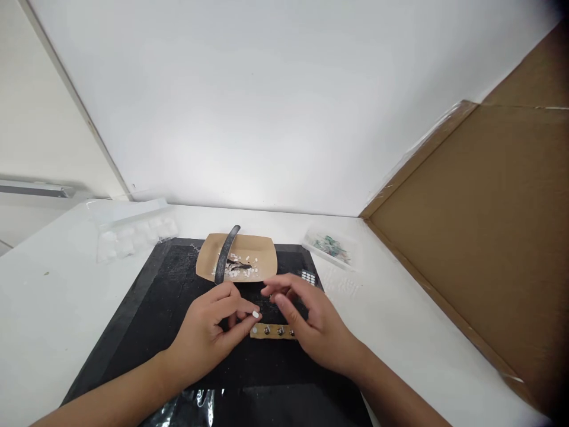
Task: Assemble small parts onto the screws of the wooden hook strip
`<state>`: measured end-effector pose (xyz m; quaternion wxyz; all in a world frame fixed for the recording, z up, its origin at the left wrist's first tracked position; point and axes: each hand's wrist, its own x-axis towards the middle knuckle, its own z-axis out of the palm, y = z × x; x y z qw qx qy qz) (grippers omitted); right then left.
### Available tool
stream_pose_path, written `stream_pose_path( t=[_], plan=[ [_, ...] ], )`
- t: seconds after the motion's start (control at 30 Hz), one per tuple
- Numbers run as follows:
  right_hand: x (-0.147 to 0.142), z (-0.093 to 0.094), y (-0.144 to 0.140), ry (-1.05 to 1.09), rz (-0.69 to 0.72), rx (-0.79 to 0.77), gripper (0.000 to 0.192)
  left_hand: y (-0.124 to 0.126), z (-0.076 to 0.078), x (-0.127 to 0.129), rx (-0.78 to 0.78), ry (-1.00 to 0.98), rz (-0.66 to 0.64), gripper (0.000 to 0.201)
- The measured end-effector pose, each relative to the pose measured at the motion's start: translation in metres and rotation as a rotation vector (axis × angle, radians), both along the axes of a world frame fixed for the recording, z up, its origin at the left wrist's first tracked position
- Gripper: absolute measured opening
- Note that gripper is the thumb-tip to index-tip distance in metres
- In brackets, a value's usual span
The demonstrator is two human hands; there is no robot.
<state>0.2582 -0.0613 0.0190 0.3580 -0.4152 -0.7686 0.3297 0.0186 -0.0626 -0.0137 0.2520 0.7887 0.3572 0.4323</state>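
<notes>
My left hand (208, 332) pinches a white button (255, 315) above the studded strip (272, 331); right hand (311, 326) spread, fitting unfinished.

A: How do the 2 hands sit?

B: The left hand (208, 332) is palm-down, its fingers (242, 308) curled inward, thumb and forefinger tips nearly pinched together. The right hand (317, 329) faces it, fingers loosely bent, tips just beside the left fingertips.

A: And the forearms?

B: Both come in from the lower edge, angled toward each other.
</notes>
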Motion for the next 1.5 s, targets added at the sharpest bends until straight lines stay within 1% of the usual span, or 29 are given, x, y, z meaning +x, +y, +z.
stream_pose_path(
  t=[0.07,0.1,0.17,0.27,0.37,0.53,0.63,0.73,0.9,0.97,1.03,1.13,1.2,1.3,1.5],
  plan=[
    [-0.003,0.002,-0.004,0.027,0.177,-0.026,0.031,-0.001,0.003,-0.001,0.061,-0.044,0.030,0.010],
    [-0.005,0.001,-0.006,0.040,0.240,-0.027,0.032,-0.001,0.005,-0.001,0.081,-0.069,0.035,0.010],
    [-0.009,-0.001,-0.007,0.067,0.291,-0.009,0.032,-0.002,0.008,-0.001,0.087,-0.113,0.030,0.009],
    [-0.013,-0.007,-0.006,0.095,0.270,0.011,0.023,-0.002,0.011,0.000,0.063,-0.150,0.023,0.002],
    [-0.014,-0.010,-0.004,0.106,0.253,0.013,0.014,-0.002,0.012,0.001,0.064,-0.158,0.004,0.004],
    [-0.012,-0.010,-0.003,0.115,0.230,-0.005,0.008,-0.004,0.016,0.001,0.046,-0.132,-0.022,0.003],
    [-0.012,-0.010,-0.003,0.124,0.226,-0.035,0.010,-0.004,0.018,0.001,0.058,-0.112,-0.014,0.006],
    [-0.011,-0.011,-0.003,0.136,0.235,-0.028,0.013,-0.004,0.019,0.001,0.070,-0.110,-0.022,0.007],
    [-0.012,-0.011,-0.002,0.133,0.232,0.017,0.029,-0.004,0.019,0.001,0.073,-0.141,-0.043,0.009],
    [-0.012,-0.010,-0.002,0.104,0.247,0.043,0.032,-0.004,0.019,0.001,0.069,-0.148,-0.055,0.010],
    [-0.012,-0.007,-0.002,0.084,0.280,0.038,0.029,-0.004,0.020,0.000,0.069,-0.154,-0.063,0.012],
    [-0.010,-0.002,-0.003,0.067,0.308,0.026,0.019,-0.004,0.020,0.000,0.063,-0.166,-0.045,0.015],
    [-0.009,0.000,-0.004,0.047,0.296,0.054,0.014,-0.004,0.019,-0.001,0.043,-0.183,-0.032,0.016],
    [-0.006,-0.001,-0.004,0.009,0.278,0.137,0.010,-0.004,0.018,-0.004,-0.001,-0.194,-0.041,0.015],
    [-0.003,-0.007,-0.001,-0.058,0.242,0.323,0.010,-0.005,0.018,-0.008,-0.018,-0.162,-0.108,0.015]
  ],
)
